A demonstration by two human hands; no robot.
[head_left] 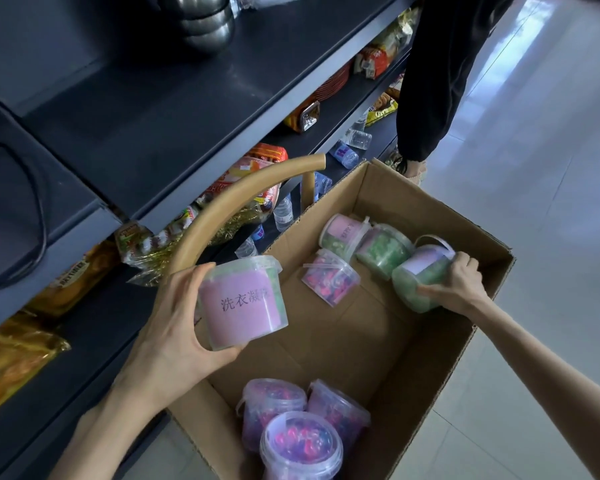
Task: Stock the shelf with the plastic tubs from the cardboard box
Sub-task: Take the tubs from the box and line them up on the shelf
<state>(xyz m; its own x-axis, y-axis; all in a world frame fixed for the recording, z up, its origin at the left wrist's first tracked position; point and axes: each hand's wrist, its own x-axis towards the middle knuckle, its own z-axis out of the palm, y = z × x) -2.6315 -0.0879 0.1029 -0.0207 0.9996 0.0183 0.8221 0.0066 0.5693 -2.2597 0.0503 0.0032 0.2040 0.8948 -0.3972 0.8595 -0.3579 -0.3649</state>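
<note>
An open cardboard box [406, 192] sits on the floor beside a dark shelf [174, 109]. My left hand [174, 327] grips a clear plastic tub with a pink label [243, 303], held above the box's left edge. My right hand [458, 282] is closed on a green-filled tub [420, 278] lying tilted at the box's right wall. Two more green tubs [381, 249] lie at the far end, with a pink-filled tub [329, 277] beside them. Three pink-and-purple tubs [302, 441] stand at the near end.
Lower shelf levels hold snack packets [257, 174] and water bottles [347, 155]. Steel bowls [205, 22] stand on the top level. A tan curved tube [229, 199] arches over the box's left side. Another person in black [440, 74] stands at the far end on the tiled floor.
</note>
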